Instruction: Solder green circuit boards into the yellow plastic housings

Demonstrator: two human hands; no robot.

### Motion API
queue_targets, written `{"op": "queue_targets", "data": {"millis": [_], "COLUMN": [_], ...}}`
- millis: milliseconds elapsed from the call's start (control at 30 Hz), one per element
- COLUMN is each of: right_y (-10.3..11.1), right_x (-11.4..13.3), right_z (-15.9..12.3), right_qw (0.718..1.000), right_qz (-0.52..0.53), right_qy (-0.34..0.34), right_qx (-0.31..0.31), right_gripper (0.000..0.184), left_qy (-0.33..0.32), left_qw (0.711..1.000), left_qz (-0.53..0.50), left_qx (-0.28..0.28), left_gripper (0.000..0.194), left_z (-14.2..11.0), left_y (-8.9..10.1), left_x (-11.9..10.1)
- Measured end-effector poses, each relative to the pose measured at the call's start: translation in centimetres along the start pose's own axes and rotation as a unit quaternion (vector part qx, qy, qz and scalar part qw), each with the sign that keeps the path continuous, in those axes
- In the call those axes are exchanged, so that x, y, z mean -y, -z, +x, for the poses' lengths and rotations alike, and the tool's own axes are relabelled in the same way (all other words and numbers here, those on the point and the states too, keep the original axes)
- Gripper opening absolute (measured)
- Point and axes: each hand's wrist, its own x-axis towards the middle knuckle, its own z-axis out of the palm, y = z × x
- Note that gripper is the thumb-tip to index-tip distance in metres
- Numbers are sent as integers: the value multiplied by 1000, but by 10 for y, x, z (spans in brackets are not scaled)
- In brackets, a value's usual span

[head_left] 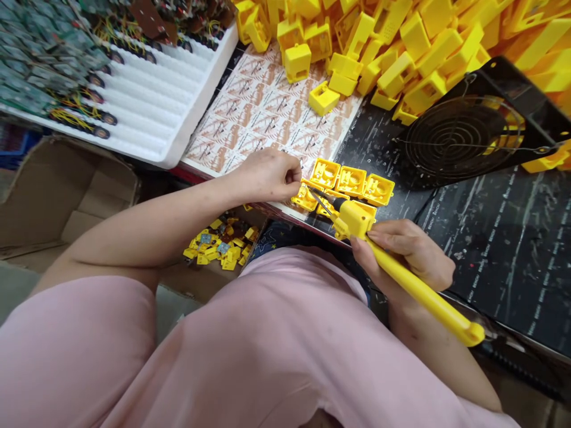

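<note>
My right hand [401, 255] is wrapped round a yellow soldering iron [414, 282], its long handle slanting down to the right. The iron's dark metal tip points left, over a small group of open yellow plastic housings [351, 181] at the table's front edge. Small parts show inside these housings. Beside the leftmost housing [304, 197], my left hand [274, 175] is closed in a pinch. Whatever its fingertips hold is too small to make out. The iron's head partly covers the front row of housings.
A big heap of yellow housings [419, 47] fills the back. On the right stands a black fan [464, 131] with a wire guard. A white foam tray [178, 113] at left carries circuit boards and wired round parts. Below the table, a cardboard box [84, 196] and small yellow pieces [223, 244] show.
</note>
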Motion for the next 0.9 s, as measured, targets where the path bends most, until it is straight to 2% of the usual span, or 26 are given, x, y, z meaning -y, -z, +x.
{"op": "queue_targets", "data": {"millis": [100, 167, 300, 367, 533, 667, 800, 900], "right_y": [-3, -3, 3, 6, 3, 2, 13, 20], "right_x": [0, 0, 0, 0, -2, -3, 0, 3], "right_z": [3, 9, 21, 25, 27, 26, 21, 14], "right_qw": [997, 994, 986, 983, 988, 985, 994, 998], "right_qz": [-1, -17, -62, -69, -42, -25, 2, -32], "right_qy": [59, 102, 151, 161, 147, 168, 111, 44], "right_qx": [-42, -37, 36, 52, 15, 24, -2, -36], "right_gripper": [32, 32, 25, 20, 20, 25, 23, 25], "left_qy": [-22, -33, -15, -11, -20, -15, -32, -42], "left_qw": [1000, 999, 1000, 1000, 1000, 1000, 999, 999], "left_qz": [3, 6, 20, 26, 24, 23, 20, 13], "left_qx": [-16, -22, 1, 10, 2, -1, -11, -15], "left_gripper": [25, 23, 24, 25, 24, 22, 19, 17], "left_z": [1, 2, 3, 3, 4, 5, 5, 6], "left_y": [-1, -1, 2, 4, 3, 2, 1, 0], "left_x": [2, 2, -3, -4, -3, -3, 0, 3]}}
